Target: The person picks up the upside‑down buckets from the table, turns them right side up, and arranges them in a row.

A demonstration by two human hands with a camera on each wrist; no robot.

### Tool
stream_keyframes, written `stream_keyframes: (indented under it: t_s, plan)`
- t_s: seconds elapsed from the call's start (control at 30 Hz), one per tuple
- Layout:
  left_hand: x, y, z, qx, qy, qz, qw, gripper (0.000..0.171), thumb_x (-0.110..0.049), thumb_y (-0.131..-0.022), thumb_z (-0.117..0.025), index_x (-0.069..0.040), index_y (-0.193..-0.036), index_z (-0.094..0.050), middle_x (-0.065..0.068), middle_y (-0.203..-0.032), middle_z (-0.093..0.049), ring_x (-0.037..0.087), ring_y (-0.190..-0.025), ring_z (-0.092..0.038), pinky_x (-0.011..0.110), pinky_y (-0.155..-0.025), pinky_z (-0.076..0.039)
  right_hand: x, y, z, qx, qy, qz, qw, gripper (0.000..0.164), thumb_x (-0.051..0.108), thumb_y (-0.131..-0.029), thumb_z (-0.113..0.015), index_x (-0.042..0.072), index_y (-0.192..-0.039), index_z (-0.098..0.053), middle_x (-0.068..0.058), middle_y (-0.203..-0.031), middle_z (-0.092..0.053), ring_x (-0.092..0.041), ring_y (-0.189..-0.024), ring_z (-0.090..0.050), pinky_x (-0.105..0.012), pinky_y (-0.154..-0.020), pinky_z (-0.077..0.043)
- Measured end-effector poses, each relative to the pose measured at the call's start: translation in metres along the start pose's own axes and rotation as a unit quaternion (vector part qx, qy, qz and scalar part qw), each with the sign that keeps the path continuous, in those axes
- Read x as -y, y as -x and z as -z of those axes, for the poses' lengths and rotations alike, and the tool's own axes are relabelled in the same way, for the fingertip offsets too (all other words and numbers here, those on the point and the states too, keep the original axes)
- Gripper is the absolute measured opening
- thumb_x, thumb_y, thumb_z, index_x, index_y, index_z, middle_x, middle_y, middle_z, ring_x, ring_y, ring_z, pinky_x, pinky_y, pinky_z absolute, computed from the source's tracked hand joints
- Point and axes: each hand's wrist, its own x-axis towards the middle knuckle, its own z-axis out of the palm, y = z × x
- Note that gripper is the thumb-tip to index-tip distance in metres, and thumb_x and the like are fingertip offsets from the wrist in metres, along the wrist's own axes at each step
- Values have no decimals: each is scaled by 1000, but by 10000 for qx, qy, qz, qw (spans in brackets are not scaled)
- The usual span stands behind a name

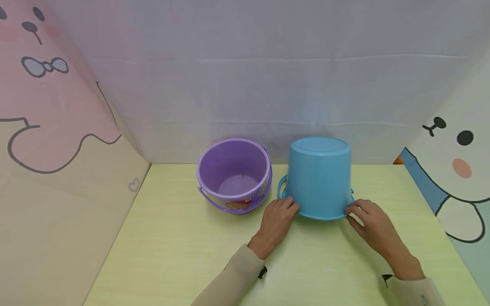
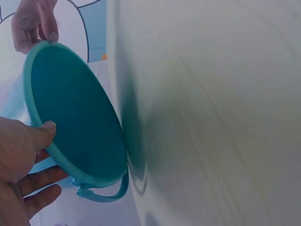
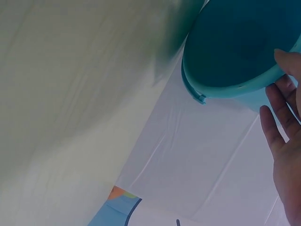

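A blue bucket (image 1: 319,178) is upside down at the back of the table, its near rim tilted up and its far rim low at the tabletop. My left hand (image 1: 278,219) pinches the rim on the left, with the thumb inside and fingers outside in the left wrist view. On the right side my right hand (image 1: 373,227) grips the same rim, its thumb (image 3: 287,61) over the edge. The bucket's handle (image 2: 110,194) hangs beside the rim. A purple bucket (image 1: 233,170) stands upright to the left, its mouth facing up and its handle lowered across the front.
The pale yellow-green table (image 1: 164,255) meets a white cloth wall (image 1: 237,85) right behind the buckets. Printed cartoon panels rise on the left (image 1: 69,140) and right (image 1: 459,170) sides.
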Motion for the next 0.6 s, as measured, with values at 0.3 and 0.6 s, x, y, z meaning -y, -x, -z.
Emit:
stream_keyframes:
  t_s: [0.3, 0.6]
  plan:
    - [1, -2, 3, -20, 5, 40, 10000, 15, -24, -92, -80, -17, -88, -68, -2, -83, -55, 13, -71, -63, 26, -66, -52, -10, 9, -5, 62, -154, -608, 9980, 64, 55, -110, -33, 3, -93, -65, -14, -98, -67, -31, -89, -64, -33, -80, -48]
    - [2, -1, 3, 67, 77, 102, 9999, 14, -23, -91, -81, -16, -90, -69, -2, -86, -56, 12, -73, -64, 26, -68, -53, -18, 18, -13, 80, -578, -1113, 9921, 52, -24, -60, -89, 0, -99, -64, -15, -106, -67, -30, -100, -60, -6, -97, -36]
